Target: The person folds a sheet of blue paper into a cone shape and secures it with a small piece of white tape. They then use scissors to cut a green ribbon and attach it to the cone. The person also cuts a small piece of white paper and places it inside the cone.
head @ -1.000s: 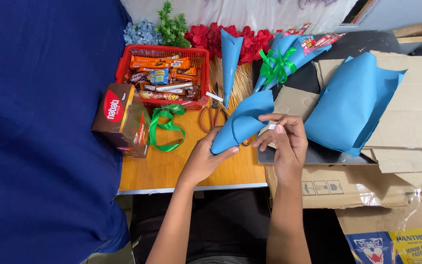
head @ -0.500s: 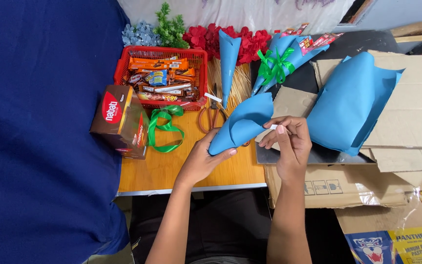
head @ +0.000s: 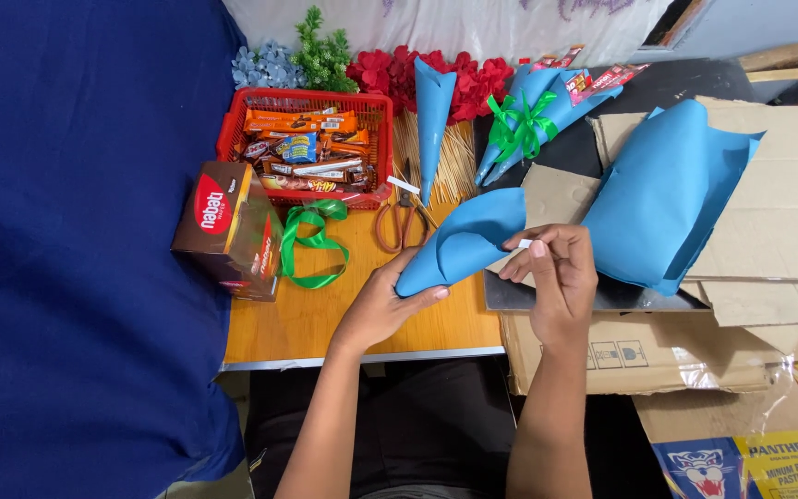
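My left hand [head: 382, 305] grips the pointed lower end of a blue paper cone [head: 464, 242] held above the wooden table [head: 307, 319]. My right hand [head: 554, 273] pinches a small white strip [head: 525, 243] at the cone's open edge. A larger roll of blue paper [head: 667, 196] lies just right of my right hand on flattened cardboard [head: 787, 194]. Scissors with orange handles [head: 399, 222] rest on the table behind the cone.
A red basket [head: 367, 111] of wrapped snacks stands at the back, with a brown snack box [head: 228, 231] and green ribbon [head: 311, 242] beside it. Another blue cone [head: 433, 115], wooden skewers [head: 459, 162], a ribbon-tied bouquet [head: 533, 115], red flowers [head: 459, 79] and blue cloth [head: 76, 240] surround them.
The cone has tilted a little, its point lower in my left hand. My right hand stays at the cone's edge with the white strip.
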